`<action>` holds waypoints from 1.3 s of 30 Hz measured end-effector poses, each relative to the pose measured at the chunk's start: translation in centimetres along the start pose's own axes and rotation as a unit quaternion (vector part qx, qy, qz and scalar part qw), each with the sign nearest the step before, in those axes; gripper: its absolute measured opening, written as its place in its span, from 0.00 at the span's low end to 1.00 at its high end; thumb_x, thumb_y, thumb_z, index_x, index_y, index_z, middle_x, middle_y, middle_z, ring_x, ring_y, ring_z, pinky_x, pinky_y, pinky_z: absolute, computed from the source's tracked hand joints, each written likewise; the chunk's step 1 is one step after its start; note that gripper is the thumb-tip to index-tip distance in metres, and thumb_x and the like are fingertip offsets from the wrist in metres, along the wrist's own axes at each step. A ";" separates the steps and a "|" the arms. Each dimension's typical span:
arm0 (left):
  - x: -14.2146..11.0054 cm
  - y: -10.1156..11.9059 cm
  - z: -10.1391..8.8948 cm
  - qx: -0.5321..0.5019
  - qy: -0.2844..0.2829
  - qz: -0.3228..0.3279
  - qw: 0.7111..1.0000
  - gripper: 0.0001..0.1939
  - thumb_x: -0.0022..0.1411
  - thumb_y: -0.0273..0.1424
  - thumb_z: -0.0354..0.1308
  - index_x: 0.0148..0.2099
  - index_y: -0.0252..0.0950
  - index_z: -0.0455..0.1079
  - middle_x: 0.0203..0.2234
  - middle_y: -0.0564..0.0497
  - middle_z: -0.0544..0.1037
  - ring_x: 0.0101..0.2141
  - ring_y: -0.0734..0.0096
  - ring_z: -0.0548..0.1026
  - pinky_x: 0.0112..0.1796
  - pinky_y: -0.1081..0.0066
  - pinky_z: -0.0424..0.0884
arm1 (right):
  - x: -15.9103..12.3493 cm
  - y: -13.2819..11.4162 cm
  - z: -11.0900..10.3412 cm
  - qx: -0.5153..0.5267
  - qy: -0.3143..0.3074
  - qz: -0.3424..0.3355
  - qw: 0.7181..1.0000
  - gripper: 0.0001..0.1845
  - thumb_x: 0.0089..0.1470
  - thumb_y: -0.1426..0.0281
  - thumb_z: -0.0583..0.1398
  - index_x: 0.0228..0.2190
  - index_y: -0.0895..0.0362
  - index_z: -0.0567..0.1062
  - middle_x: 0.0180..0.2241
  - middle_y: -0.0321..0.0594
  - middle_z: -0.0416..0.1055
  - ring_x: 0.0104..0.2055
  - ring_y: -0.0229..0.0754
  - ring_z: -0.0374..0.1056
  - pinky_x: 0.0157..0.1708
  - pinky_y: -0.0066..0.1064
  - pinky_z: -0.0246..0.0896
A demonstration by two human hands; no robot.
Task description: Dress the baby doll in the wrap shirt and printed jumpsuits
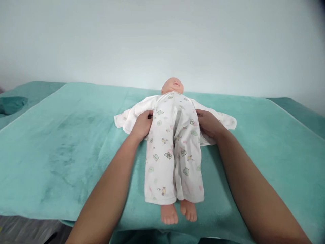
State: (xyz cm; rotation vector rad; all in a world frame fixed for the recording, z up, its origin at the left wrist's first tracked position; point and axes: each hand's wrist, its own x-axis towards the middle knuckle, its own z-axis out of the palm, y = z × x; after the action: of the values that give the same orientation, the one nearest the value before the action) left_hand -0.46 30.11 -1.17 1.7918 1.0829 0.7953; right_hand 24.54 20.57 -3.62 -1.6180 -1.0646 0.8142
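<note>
A baby doll [175,83] lies on its back, head toward the wall and bare feet [169,214] toward me. It wears white printed pants [162,149], drawn high up over the chest. A white long-sleeved top [144,105] shows underneath, with both sleeves spread out to the sides. At the left edge of the pants, my left hand [143,124] is closed on the cloth with curled fingers. My right hand [208,122] grips the opposite edge, its fingertips partly hidden by the fabric.
A green plush cover [76,145] is spread beneath the doll. Behind it rises a pale wall [162,40]. A folded dark green cloth [12,105] lies at the far left. Grey floor [27,230] shows past the near left edge.
</note>
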 end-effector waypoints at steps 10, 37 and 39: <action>-0.1 0.2 -0.2 -0.200 -0.071 -0.131 0.968 0.12 0.51 0.26 0.62 0.40 0.34 0.76 0.32 0.46 0.81 0.33 0.62 0.78 0.36 0.63 0.77 | 0.0 -0.5 -0.2 0.055 -0.062 0.034 0.996 0.17 0.40 0.72 0.69 0.37 0.54 0.82 0.26 0.37 0.79 0.30 0.46 0.73 0.30 0.32 0.70; -1.0 0.9 1.7 -0.297 -0.019 -0.089 0.950 0.15 0.58 0.30 0.59 0.49 0.35 0.74 0.42 0.46 0.81 0.45 0.58 0.78 0.46 0.60 0.76 | 0.2 -0.7 0.1 0.062 -0.091 0.044 0.993 0.10 0.39 0.67 0.67 0.30 0.53 0.82 0.35 0.43 0.81 0.42 0.55 0.75 0.38 0.42 0.73; -0.9 1.1 1.8 -0.242 0.024 -0.082 0.966 0.11 0.60 0.30 0.59 0.46 0.35 0.73 0.44 0.47 0.80 0.49 0.59 0.75 0.49 0.61 0.74 | 0.4 -0.4 0.3 0.052 -0.083 0.041 0.994 0.12 0.42 0.65 0.67 0.32 0.54 0.82 0.38 0.44 0.81 0.43 0.55 0.75 0.39 0.42 0.73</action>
State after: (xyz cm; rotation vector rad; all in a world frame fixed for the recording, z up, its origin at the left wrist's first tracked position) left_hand 1.05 28.36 -1.00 1.2617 0.9520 0.9123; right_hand 24.36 21.09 -3.30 -1.5350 -1.0592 1.0574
